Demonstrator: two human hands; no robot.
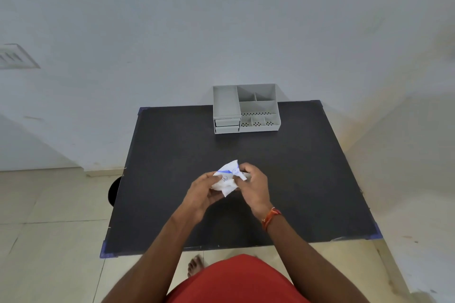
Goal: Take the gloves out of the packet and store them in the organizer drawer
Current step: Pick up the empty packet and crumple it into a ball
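Note:
A small white packet (227, 178) with blue print is held above the middle of the black table (172, 155), crumpled between both hands. My left hand (203, 192) grips its left and lower side. My right hand (253, 186) pinches its upper right corner. No glove shows outside the packet. The grey organizer (246, 108) stands at the table's far edge, well beyond the hands. Its two small drawers (227, 125), stacked at its front left, are both shut.
The organizer has several open compartments on top, all bare. A white wall rises right behind the table. A dark round object (114, 192) sits on the tiled floor at the table's left side. My bare foot (195, 264) shows under the near edge.

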